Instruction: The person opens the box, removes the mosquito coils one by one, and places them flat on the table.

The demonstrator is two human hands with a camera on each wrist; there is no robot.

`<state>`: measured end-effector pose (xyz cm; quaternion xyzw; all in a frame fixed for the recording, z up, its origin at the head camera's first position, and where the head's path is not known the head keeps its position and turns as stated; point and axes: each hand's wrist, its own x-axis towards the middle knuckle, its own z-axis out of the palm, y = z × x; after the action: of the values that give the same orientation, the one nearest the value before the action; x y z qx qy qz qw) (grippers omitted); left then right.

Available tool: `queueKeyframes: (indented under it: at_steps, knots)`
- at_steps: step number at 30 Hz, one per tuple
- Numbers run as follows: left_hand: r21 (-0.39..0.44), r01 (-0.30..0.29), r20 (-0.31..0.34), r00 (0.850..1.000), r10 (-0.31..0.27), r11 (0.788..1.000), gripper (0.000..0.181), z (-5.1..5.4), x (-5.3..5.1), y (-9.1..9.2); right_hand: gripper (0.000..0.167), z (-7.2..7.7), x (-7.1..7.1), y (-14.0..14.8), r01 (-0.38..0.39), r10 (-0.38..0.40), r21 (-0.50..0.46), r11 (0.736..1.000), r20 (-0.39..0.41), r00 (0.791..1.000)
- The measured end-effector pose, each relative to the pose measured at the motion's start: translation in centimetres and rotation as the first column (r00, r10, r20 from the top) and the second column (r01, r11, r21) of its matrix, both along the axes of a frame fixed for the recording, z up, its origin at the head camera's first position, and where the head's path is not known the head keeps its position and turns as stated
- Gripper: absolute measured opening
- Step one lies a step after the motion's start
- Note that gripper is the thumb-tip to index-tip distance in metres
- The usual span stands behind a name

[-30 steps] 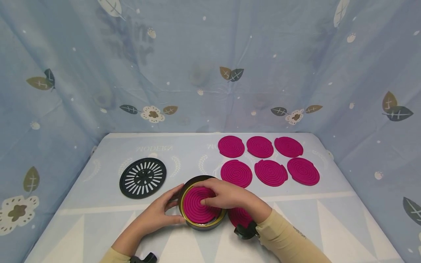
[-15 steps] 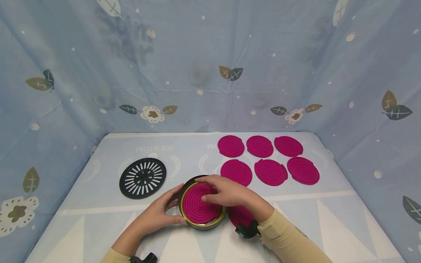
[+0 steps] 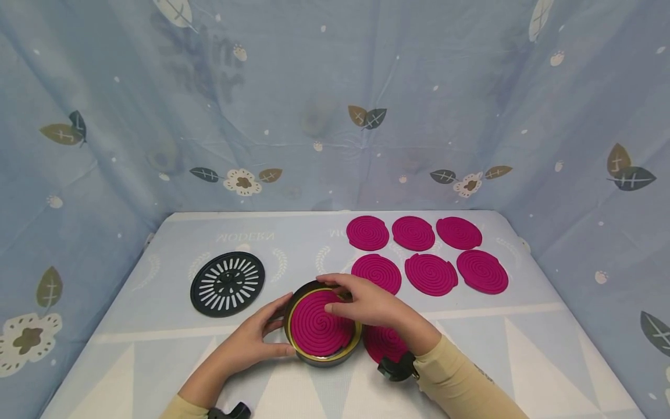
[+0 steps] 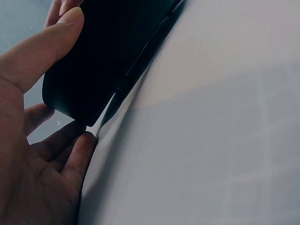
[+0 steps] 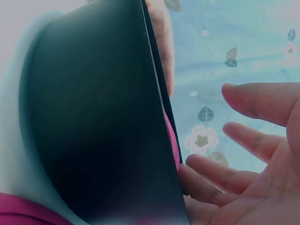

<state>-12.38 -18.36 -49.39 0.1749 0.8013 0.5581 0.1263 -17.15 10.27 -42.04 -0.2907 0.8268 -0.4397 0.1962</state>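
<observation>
A magenta mosquito coil (image 3: 316, 331) lies inside a round dark tin (image 3: 320, 364) with a yellow inner ring, at the front middle of the table. My left hand (image 3: 256, 343) grips the tin's left side, thumb in front and fingers round the back; the left wrist view shows the thumb against its dark wall (image 4: 112, 51). Over the coil's far right part is my right hand (image 3: 363, 299), its fingers loosely extended at the rim. In the right wrist view the thumb stands apart from the tin (image 5: 93, 103), while lower fingers reach its edge.
Several more magenta coils (image 3: 431, 275) lie flat in rows at the back right. Another coil (image 3: 384, 343) lies right of the tin, partly under my right wrist. A black slotted round lid (image 3: 228, 283) rests at the left. A patterned curtain (image 3: 335, 116) stands behind the table.
My right hand has moved slightly up and to the right across the coil, uncovering more of its middle. The left hand and tin have stayed in place.
</observation>
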Motion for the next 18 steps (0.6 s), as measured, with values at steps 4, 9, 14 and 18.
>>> queueKeyframes:
  at_steps: [4,9,14,18]
  knots:
    - [0.0,0.005,-0.009,1.0,-0.005,1.0,0.105,-0.11,-0.09,-0.03,0.056,-0.13,-0.13,0.2,0.029,-0.028,-0.035,0.999,0.026,0.999]
    - [0.009,0.008,-0.016,1.0,-0.008,1.0,0.104,-0.17,-0.1,-0.09,0.052,-0.42,-0.16,0.41,0.063,-0.059,-0.082,0.995,0.053,0.997]
    - [0.021,0.015,-0.023,1.0,-0.015,1.0,0.104,-0.23,-0.11,-0.12,0.055,-0.73,-0.14,0.57,0.081,-0.05,-0.171,0.982,0.178,0.983]
    - [0.025,0.021,-0.033,0.999,-0.02,0.999,0.104,-0.25,-0.1,-0.14,0.057,-0.83,-0.02,0.86,0.098,-0.042,-0.208,0.973,0.26,0.965]
